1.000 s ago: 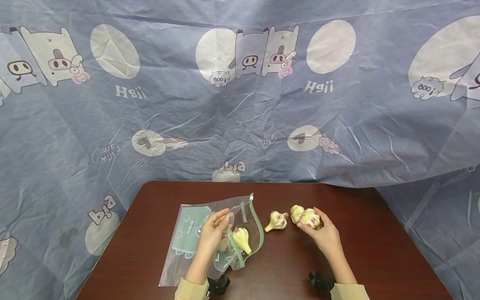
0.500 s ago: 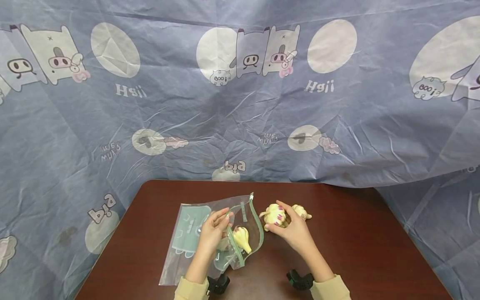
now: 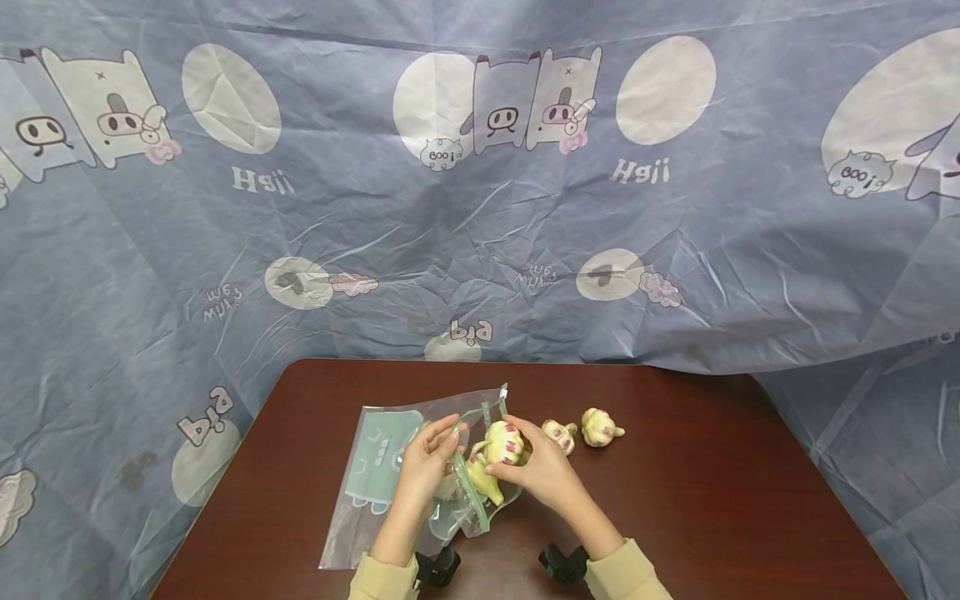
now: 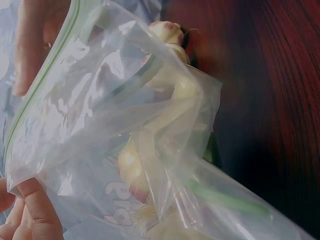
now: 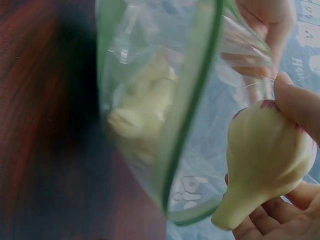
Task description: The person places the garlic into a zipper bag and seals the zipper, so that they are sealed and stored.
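My left hand [image 3: 422,467] pinches the near rim of a clear zip bag [image 3: 337,527] with a green seal, keeping its mouth spread. Inside the bag lies a yellowish garlic bulb [image 3: 486,485]; the right wrist view shows pale garlic [image 5: 145,107] through the plastic. My right hand [image 3: 546,473] grips another garlic bulb [image 3: 504,442] between thumb and fingers, at the bag's mouth. In the right wrist view this bulb [image 5: 265,150] has its stem tilted downward, beside the green seal. The left wrist view looks through crinkled plastic, which blurs the garlic.
Two more garlic bulbs lie on the dark wooden table [image 3: 720,500]: one [image 3: 559,435] just beyond my right hand, another [image 3: 600,427] farther right. A blue-grey printed cloth [image 3: 480,225] hangs behind the table. Each wrist wears a black camera.
My right hand has carried its garlic bulb leftward from beside the right-hand bulb, past the middle one, to the bag's mouth. My left hand and the bag have stayed nearly still.
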A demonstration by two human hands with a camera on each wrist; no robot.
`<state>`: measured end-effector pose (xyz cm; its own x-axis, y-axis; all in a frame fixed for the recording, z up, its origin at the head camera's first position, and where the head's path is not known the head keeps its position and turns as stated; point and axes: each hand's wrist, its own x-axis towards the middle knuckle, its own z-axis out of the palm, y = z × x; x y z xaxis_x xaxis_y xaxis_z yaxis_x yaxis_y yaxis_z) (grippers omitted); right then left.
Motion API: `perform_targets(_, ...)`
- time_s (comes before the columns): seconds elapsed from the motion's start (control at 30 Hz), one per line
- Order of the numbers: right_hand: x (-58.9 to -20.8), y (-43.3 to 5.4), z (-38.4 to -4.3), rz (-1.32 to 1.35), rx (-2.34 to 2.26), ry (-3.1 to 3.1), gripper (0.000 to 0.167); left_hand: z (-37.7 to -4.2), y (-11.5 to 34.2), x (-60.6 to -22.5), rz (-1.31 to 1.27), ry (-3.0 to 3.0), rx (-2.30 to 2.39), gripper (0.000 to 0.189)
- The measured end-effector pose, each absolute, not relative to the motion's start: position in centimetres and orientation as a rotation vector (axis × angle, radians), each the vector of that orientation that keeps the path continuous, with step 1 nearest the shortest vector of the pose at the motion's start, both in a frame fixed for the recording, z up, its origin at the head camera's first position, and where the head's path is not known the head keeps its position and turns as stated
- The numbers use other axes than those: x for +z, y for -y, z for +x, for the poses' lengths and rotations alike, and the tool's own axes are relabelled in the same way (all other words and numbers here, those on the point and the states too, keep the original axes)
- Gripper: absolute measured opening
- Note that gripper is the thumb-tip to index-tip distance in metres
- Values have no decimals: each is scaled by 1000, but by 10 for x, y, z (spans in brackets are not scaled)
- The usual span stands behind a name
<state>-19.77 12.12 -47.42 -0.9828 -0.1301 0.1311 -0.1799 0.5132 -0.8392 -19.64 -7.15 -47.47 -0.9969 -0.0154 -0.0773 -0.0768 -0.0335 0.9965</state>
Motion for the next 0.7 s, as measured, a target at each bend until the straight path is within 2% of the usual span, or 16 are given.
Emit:
perform_targets(0.37, -489, -117, -201, 501, 1294, 2897, 82, -194, 71, -473, -85, -2141, 2238, 40)
perform_targets(0.7, -497, -105, -207, 689, 1144, 2973, 74, -195, 67, -475, -75, -2152, 2203, 38)
